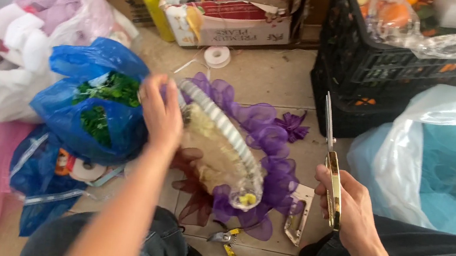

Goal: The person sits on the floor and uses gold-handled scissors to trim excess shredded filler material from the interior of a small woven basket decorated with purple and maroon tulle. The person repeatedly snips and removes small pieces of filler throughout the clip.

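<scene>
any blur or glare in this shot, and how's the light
Head view: soft, even daylight, no hard shadows; the left hand on the basket handle is slightly motion-blurred; the right hand and scissors are sharper; glare whitens the clear plastic bag at right.

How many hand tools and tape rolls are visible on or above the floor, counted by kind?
Scissors: 1, gold-handled, in the right hand at
Yellow-handled pliers: 1
Staple gun: 1
Tape rolls: 2
Total: 5
</scene>
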